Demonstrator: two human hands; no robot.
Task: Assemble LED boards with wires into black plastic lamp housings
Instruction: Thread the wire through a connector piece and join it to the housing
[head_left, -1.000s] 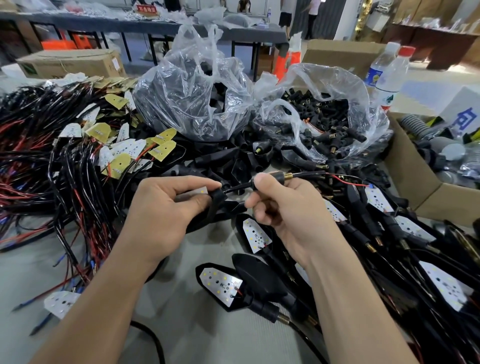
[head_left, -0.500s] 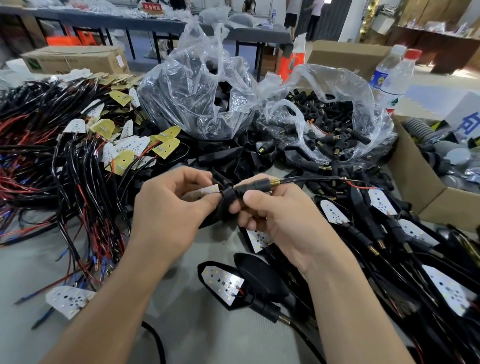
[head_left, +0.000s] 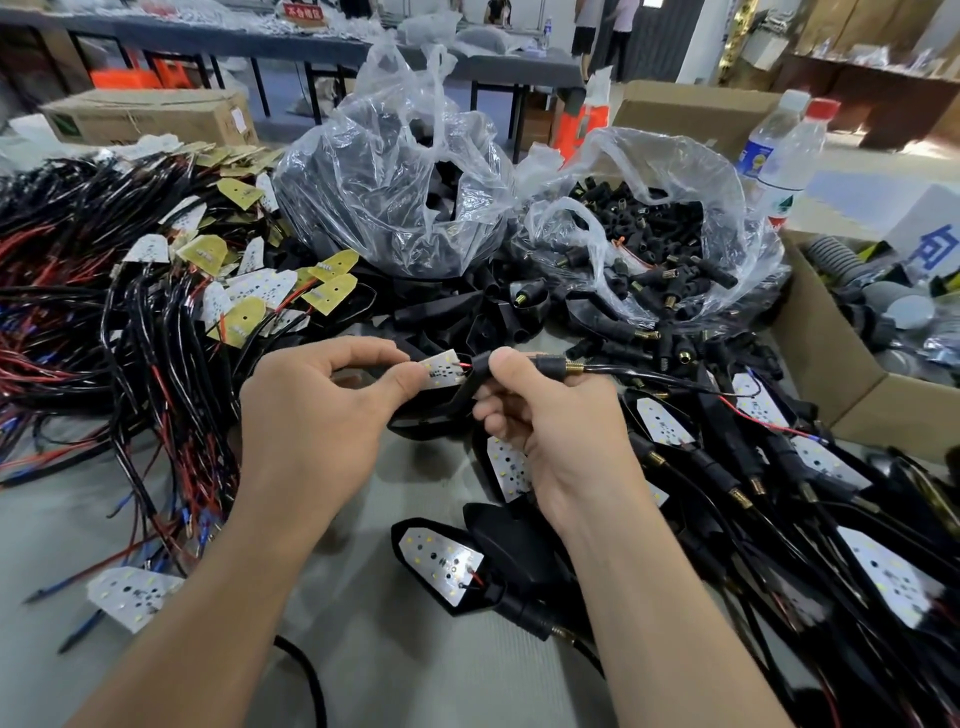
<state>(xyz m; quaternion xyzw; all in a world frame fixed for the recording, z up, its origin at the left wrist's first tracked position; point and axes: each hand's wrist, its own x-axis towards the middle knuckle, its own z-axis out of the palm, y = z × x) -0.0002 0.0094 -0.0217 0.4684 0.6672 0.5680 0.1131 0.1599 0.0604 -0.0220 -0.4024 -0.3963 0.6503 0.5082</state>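
1. Left hand (head_left: 311, 415) pinches the thin white LED board (head_left: 442, 368) by its edge; reckon it's light, stiff, fragile at the solder joints.
2. Right hand (head_left: 561, 431) grips the black plastic lamp housing (head_left: 426, 418) by its stem; rigid, probably slick.
3. Board sits just over the housing's opening, I think; both held above the grey surface (head_left: 389, 649).

Both forearms reach in from the near edge, hands close together: left hand (head_left: 322, 410) pinches a board (head_left: 441, 370) between thumb and forefinger, while right hand (head_left: 561, 431) curls round a black housing (head_left: 467, 389).

LED board (head_left: 441, 370): white, tilted; its red wire enters the black lamp housing (head_left: 431, 418) touching it, brass-tipped stem rightward.
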